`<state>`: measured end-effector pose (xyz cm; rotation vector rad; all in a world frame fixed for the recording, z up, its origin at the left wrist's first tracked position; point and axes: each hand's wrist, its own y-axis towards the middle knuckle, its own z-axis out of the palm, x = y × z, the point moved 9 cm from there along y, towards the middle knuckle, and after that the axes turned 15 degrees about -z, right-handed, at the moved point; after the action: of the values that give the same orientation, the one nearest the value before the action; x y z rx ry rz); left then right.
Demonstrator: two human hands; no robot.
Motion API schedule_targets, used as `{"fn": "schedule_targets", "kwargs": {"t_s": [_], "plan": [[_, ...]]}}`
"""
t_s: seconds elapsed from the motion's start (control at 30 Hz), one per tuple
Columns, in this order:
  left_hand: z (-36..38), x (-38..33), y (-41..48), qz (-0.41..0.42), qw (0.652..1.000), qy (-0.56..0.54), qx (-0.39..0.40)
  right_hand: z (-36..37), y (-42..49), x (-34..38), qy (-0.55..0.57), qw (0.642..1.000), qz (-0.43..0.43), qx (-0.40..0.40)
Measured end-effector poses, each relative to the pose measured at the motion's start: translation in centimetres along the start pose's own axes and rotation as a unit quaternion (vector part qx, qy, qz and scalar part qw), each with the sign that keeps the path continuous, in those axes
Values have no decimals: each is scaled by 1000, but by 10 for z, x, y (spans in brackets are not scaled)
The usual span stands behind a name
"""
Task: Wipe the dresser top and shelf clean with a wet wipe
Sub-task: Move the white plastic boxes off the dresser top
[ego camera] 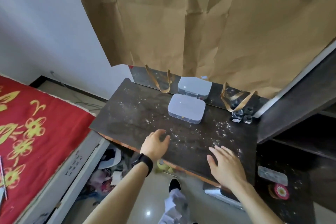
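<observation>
Since the dresser top (138, 114) is dark and strewn with white specks, thickest toward its near right corner, the wiping looks not yet begun. No wet wipe shows in either hand. The shelf (300, 143) stands to the right of the top. Below it a lower ledge (291, 211) is also speckled and bears a flat grey packet (272, 175) (possibly the wipes, though I cannot tell).

The left hand (156, 143) hovers over the near edge of the top with its fingers loosely curled and nothing in them. The right hand (225, 166) lies spread and flat over the near right part, also empty.

A white lidded box (186, 108) sits toward the far middle of the top, and small glass bottles (242, 115) stand at the far right. Brown paper (181, 23) hangs behind them, and a red bedspread (27, 132) lies to the left.

I judge this to be the opening step. The next move calls for fetching a wipe, most likely with the right hand, which is nearer the packet. After that the box will likely need lifting or working around.
</observation>
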<state>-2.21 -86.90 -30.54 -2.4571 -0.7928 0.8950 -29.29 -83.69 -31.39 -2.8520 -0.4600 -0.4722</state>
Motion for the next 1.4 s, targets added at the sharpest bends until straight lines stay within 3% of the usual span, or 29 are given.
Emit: {"fn": "schedule_targets", "kwargs": {"t_s": [0.17, 0.3, 0.4, 0.53, 0.83, 0.97, 1.13, 1.3, 1.4], "plan": [[50, -29, 52, -103, 978, -135, 124, 30, 51, -27, 16, 993, 46, 108], [83, -49, 95, -195, 925, -266, 190, 45, 98, -43, -6, 983, 69, 172], [101, -61, 113, -255, 886, -325, 212, 53, 125, -48, -25, 978, 69, 195], [113, -68, 135, -291, 870, -347, 195, 72, 134, -49, -37, 972, 73, 220], [118, -68, 141, -296, 880, -338, 154, 76, 133, -52, -22, 969, 79, 235], [114, -77, 136, -270, 868, -383, 163, 73, 132, -56, 3, 968, 70, 241], [110, -61, 132, -313, 858, -375, 160, 60, 136, -59, 27, 965, 60, 253], [95, -47, 140, -312, 885, -324, 119, 53, 145, -56, 53, 962, 80, 257], [70, -55, 152, -235, 929, -279, 57, 50, 153, -57, 97, 961, 122, 227]]}}
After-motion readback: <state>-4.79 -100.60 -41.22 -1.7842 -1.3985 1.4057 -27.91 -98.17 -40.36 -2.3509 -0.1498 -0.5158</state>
